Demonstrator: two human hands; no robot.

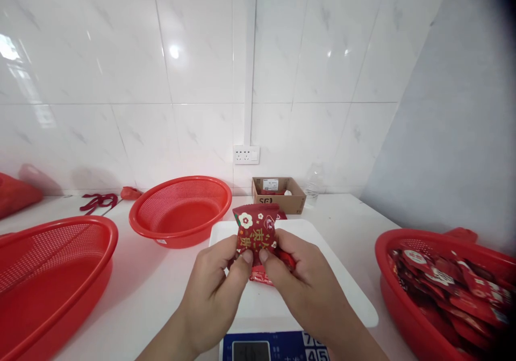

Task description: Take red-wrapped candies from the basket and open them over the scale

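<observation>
A small dark-red snack packet (pixel 257 229) with white flowers and gold characters is held up over the scale. My left hand (pixel 217 285) pinches its left side, thumb on the front. My right hand (pixel 304 280) grips the right side the same way, its thumb tip close to the left thumb. Behind and below my fingers, more red packets (pixel 261 276) show in part; whether they are held or lie on the pan is hard to see. Beneath is the white pan (pixel 342 296) of a weighing scale, with a blue keypad and display panel (pixel 274 346) at the near edge.
On the right stands a red basket (pixel 387 275) full of packets. Two red plastic baskets, one farther back (pixel 181 210) and one near left (pixel 60 275), stand on the white table. A cardboard box (pixel 282 204) and a clear plastic container (pixel 314 183) are by the tiled wall.
</observation>
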